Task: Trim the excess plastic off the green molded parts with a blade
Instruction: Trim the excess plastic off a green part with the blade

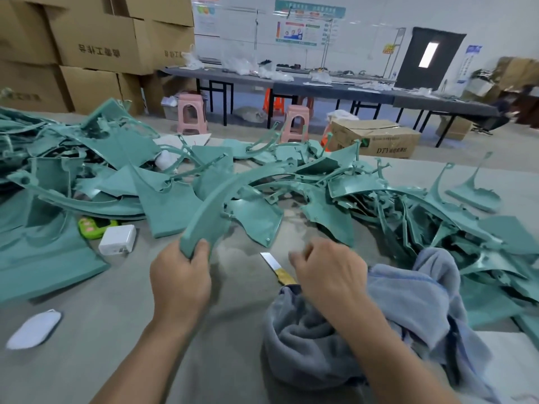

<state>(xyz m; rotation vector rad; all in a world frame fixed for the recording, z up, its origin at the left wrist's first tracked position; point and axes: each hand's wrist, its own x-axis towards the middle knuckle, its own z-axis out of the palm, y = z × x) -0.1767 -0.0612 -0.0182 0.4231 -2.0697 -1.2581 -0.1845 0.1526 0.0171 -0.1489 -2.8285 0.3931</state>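
The left hand (180,279) grips the lower end of a long, curved teal-green moulded plastic strip (210,211), which arcs up and to the right above the grey table (116,330). The right hand (326,275) is blurred, its fingers curled just beside a silver-tipped flat blade (272,262) — whether it holds the blade I cannot tell. A crumpled grey towel (408,310) lies under its wrist, and beyond it lies a heap of similar green moulded parts (320,182).

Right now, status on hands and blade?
Left hand grips curved green part. Right hand over blade, grip unclear. Grey cloth crowds its handle end.
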